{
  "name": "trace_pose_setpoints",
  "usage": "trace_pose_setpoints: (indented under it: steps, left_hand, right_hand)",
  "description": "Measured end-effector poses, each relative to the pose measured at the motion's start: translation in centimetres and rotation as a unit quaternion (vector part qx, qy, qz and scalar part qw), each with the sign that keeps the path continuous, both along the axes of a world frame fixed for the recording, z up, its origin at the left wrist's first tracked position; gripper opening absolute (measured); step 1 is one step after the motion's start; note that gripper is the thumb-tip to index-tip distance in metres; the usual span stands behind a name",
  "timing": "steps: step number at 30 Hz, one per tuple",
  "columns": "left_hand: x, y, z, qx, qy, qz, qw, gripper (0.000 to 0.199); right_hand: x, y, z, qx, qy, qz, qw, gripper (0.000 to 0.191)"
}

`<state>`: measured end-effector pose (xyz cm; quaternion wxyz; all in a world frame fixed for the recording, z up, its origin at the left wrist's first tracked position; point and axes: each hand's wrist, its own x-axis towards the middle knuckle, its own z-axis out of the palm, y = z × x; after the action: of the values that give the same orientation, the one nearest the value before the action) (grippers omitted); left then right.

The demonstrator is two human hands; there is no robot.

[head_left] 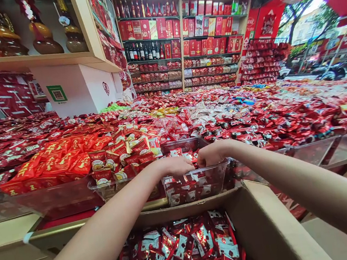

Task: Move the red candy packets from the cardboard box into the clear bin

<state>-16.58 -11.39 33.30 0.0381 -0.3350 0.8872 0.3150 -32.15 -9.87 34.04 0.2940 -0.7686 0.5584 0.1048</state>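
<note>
My left hand (179,165) reaches into a clear plastic bin (219,174) of red-and-white wrapped candies (192,195), near the bin's front rim. Its fingers curl down among the wrappers. Close beside it, on the right side of the same bin, my right hand (211,154) is closed, knuckles up. What either hand grips is hidden by the hands and the rim. Below my forearms, an open cardboard box (267,216) holds many loose red-and-white wrapped candies (181,250) that look like the ones in the bin.
Left of the bin are durian candies (127,152) and bright red packets (57,158) in clear bins. Heaped sweets (277,125) spread right and behind. A white pillar (70,91) and overhanging shelf (52,59) stand left; bottle shelves (152,29) line the back.
</note>
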Motion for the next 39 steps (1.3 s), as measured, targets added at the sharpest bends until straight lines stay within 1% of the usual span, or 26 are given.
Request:
trace_pose_setpoints:
  steps: [4,8,11,15,21,25,28,31,34,36,38,39]
  left_hand:
    - [0.0,0.1,-0.1,-0.022,-0.033,-0.016,0.999,0.024]
    - [0.0,0.0,0.0,-0.037,-0.048,-0.019,0.998,0.028]
    - [0.2,0.0,0.0,-0.043,-0.044,-0.021,0.998,0.028]
    - [0.2,0.0,0.0,-0.039,-0.034,-0.027,0.998,0.023]
    - [0.1,-0.1,-0.1,-0.040,-0.027,-0.015,0.999,0.026]
    - [0.1,0.1,0.0,-0.041,-0.018,-0.009,0.999,0.026]
    - [0.1,0.0,-0.3,-0.044,-0.001,-0.004,0.999,0.027]
    - [-0.1,-0.3,-0.7,-0.058,0.038,0.012,0.997,0.024]
    - [0.2,0.2,-0.6,-0.104,0.132,0.050,0.984,0.017]
    - [0.9,1.7,-0.5,-0.144,0.217,0.091,0.961,0.023]
    - [2.2,4.3,-1.1,-0.181,0.288,0.103,0.935,0.027]
    - [2.9,5.8,-1.8,-0.215,0.336,0.068,0.915,0.025]
  right_hand:
    - [0.0,-0.1,-0.2,0.051,-0.005,0.000,0.999,0.028]
    - [0.0,-0.2,-0.7,0.076,-0.028,-0.008,0.997,0.037]
    - [0.1,-0.2,-0.8,0.062,-0.027,-0.011,0.998,0.038]
    - [0.4,-0.3,-0.7,0.025,-0.028,0.005,0.999,0.034]
    - [0.3,-0.4,-1.5,0.040,-0.064,0.026,0.997,0.034]
    - [0.3,-0.5,-1.9,0.017,-0.066,0.032,0.997,0.033]
    - [0.3,-0.6,-2.0,-0.003,-0.061,0.029,0.998,0.034]
    - [0.0,-0.6,-2.2,-0.027,-0.065,0.020,0.997,0.035]
    - [-0.4,-0.5,-2.7,-0.069,-0.084,0.007,0.994,0.036]
    - [-0.7,-0.3,-3.0,-0.116,-0.102,-0.003,0.988,0.037]
    - [-0.8,-0.1,-3.2,-0.178,-0.123,-0.012,0.976,0.036]
    - [-0.9,0.0,-3.3,-0.206,-0.131,-0.016,0.970,0.035]
